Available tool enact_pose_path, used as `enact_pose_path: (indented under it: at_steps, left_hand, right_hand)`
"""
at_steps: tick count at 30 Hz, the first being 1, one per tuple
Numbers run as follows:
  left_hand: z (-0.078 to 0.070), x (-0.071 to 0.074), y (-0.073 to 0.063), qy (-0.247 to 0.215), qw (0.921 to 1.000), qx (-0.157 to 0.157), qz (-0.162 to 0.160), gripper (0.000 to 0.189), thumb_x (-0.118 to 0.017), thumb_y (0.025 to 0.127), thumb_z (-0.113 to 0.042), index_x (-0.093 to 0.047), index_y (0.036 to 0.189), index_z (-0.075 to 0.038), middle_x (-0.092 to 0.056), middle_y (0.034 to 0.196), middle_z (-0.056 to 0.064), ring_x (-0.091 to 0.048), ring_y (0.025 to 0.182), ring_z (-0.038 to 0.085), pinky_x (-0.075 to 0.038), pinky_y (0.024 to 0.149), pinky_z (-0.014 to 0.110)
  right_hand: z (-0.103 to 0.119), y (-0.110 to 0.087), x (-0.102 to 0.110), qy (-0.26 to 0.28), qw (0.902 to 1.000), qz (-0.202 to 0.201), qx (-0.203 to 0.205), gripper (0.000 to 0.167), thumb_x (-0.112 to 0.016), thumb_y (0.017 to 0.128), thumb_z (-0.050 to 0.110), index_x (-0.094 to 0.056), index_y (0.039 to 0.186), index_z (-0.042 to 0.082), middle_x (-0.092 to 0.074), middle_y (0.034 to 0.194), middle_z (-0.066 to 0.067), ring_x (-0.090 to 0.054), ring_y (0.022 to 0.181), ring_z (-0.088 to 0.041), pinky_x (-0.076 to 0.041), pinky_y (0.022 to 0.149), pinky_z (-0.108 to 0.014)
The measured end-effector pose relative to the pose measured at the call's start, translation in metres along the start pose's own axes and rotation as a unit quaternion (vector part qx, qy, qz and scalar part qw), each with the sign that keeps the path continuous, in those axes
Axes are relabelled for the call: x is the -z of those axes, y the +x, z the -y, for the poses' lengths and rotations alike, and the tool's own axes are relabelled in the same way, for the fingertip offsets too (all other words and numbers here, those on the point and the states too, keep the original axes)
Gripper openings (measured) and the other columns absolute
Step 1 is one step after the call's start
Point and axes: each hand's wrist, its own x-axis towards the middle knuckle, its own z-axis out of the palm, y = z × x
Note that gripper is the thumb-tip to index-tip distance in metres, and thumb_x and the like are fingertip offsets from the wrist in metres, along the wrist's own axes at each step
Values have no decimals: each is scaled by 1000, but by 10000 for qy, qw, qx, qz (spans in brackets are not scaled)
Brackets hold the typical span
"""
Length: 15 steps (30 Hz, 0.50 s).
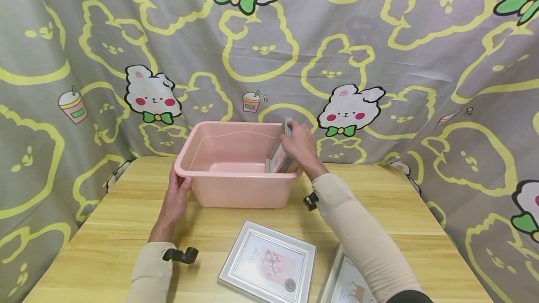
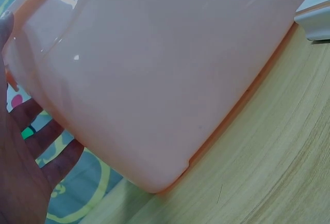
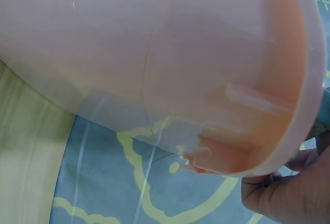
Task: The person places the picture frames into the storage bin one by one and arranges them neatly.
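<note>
A pink plastic tub (image 1: 242,191) stands on the table. At its left front corner my left hand (image 1: 174,200) holds it, thumb on the front wall below the rim and fingers along the side. The left wrist view shows those fingers (image 2: 62,167) spread against the tub's outer wall. My right hand (image 1: 300,146) grips the upper edge of a picture frame (image 1: 279,157), which stands tilted inside the tub's right end. In the right wrist view the tub wall hides the frame, and only part of the right hand (image 3: 294,190) shows beyond the rim.
A silver-edged picture frame (image 1: 269,263) with a pink flower print lies face up before the tub. Another picture frame (image 1: 351,286) lies right of it, partly under my right forearm. A patterned curtain (image 1: 269,50) hangs behind the wooden table (image 1: 97,247).
</note>
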Motion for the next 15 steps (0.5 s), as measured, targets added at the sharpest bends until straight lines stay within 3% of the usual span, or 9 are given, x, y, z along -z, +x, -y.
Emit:
enact_pose_path:
  at_steps: [15]
  left_hand:
    - [-1, 0, 1, -24, 10000, 45, -5, 63, -40, 104, -21, -6, 156, -30, -24, 158, 14, -27, 142, 31, -34, 98, 7]
  right_hand:
    - [-1, 0, -5, -210, 9996, -25, 198, 49, -56, 89, 23, -55, 135, 7, -55, 116, -16, -52, 100, -29, -46, 87, -43]
